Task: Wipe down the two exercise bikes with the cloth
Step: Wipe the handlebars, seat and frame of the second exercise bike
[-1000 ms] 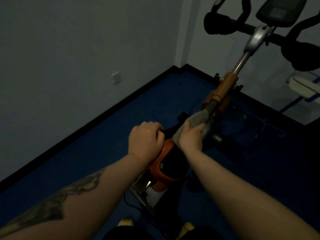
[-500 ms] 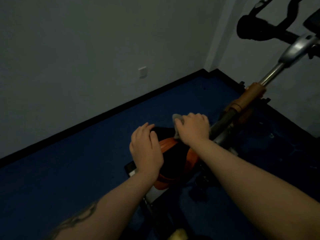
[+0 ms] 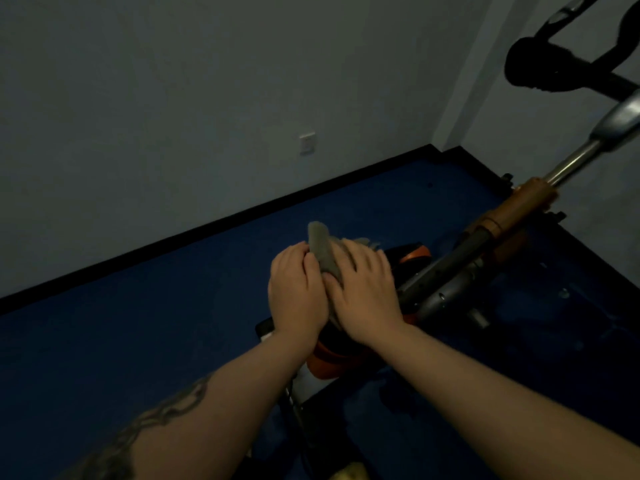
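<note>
A grey cloth point(image 3: 321, 249) lies bunched on the black-and-orange body of an exercise bike point(image 3: 330, 363), with a fold standing up between my hands. My left hand point(image 3: 296, 292) is at the cloth's left side, and its curled fingertips hold that fold. Pressed flat on top of the cloth is my right hand point(image 3: 369, 289), fingers spread and fairly straight. The bike's grey frame tube point(image 3: 446, 271) rises to the right into an orange collar point(image 3: 512, 209) and a silver post. Its black handlebar point(image 3: 540, 74) is at the top right. No second bike is in view.
The bike stands on a dark blue floor point(image 3: 138, 341) near a room corner. Grey walls with a black skirting run behind it, and a white socket point(image 3: 307, 143) is on the left wall. A yellowish shoe tip point(image 3: 349, 472) shows at the bottom edge.
My right hand drew the cloth back from the frame tube onto the bike's body. My left hand moved right to meet it, so both hands now touch the cloth. The view shifted left.
</note>
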### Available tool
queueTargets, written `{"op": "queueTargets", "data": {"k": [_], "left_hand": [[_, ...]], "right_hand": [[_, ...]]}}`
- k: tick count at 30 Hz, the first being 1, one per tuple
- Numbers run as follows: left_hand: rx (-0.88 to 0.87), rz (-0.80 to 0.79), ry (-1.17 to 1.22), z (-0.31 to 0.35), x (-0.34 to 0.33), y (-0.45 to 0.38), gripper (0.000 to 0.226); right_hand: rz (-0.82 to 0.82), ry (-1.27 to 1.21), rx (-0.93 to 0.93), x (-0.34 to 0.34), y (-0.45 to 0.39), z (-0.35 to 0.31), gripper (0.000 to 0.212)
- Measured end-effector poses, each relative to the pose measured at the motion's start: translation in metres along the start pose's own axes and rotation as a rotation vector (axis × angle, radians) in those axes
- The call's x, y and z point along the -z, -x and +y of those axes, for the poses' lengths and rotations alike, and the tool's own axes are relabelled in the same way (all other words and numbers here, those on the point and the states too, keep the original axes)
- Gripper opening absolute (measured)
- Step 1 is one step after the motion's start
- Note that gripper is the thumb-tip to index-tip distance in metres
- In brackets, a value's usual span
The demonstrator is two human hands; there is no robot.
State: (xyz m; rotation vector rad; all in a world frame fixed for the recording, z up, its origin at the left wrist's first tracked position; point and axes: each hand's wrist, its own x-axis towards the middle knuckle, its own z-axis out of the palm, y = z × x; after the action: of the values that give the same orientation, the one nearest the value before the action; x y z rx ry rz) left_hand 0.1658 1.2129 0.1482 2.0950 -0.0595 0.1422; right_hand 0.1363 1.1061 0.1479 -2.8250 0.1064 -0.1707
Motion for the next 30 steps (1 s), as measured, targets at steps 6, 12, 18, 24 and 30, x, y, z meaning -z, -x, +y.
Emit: {"op": "queueTargets", "data": {"k": [6, 12, 18, 24, 30], "left_hand": [[0.030, -0.010, 0.032, 0.003, 0.001, 0.001, 0.030], [0.084, 0.002, 0.055, 0.009, 0.006, 0.005, 0.013], [0.084, 0.010, 0.117, 0.004, 0.005, 0.009, 0.013], [0.116, 0.018, 0.113, 0.006, 0.005, 0.005, 0.017], [0.081, 0.025, 0.085, 0.003, 0.004, 0.006, 0.017]], "right_hand": [[-0.034, 0.061, -0.097, 0.006, -0.029, 0.003, 0.050], [-0.118, -0.034, 0.037, 0.005, -0.015, 0.002, 0.057], [-0.020, -0.030, 0.011, -0.002, 0.000, -0.018, 0.055], [-0.143, -0.011, -0.032, 0.009, -0.043, 0.016, 0.046], [-0.007, -0.117, 0.047, 0.003, 0.010, 0.002, 0.060]]}}
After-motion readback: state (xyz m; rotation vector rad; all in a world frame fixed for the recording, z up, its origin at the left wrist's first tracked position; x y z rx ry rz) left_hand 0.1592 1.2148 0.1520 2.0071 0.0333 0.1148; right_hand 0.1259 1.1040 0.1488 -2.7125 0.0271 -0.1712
